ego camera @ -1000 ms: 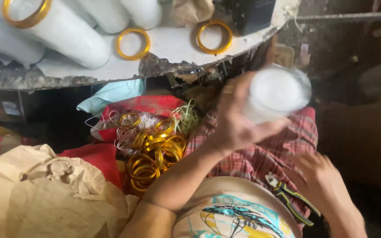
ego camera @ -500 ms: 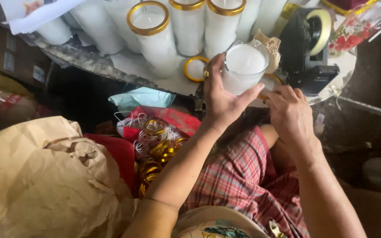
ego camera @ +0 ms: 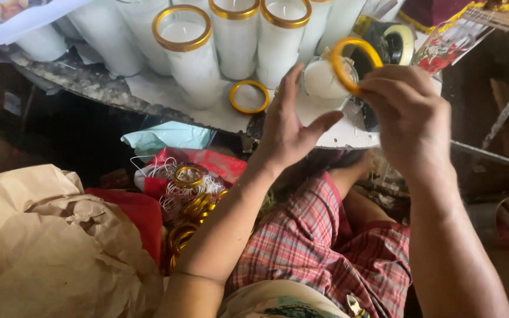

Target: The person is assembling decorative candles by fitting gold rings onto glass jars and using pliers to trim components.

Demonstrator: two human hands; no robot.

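My right hand pinches a gold ring and holds it tilted just above a white glass candle standing on the table. My left hand hovers open beside that candle, fingers spread, touching nothing I can see. Another gold ring lies flat on the white tabletop left of my left hand. Tall white candles with gold-ringed rims stand in a row behind.
A tape dispenser sits behind the candle. Below the table edge lie a pile of gold rings on red bags, a teal cloth and crumpled brown paper. My plaid-covered lap fills the lower middle.
The candle that my left hand carried now stands on the table and the hand has let go. My right hand has lifted a gold ring over it.
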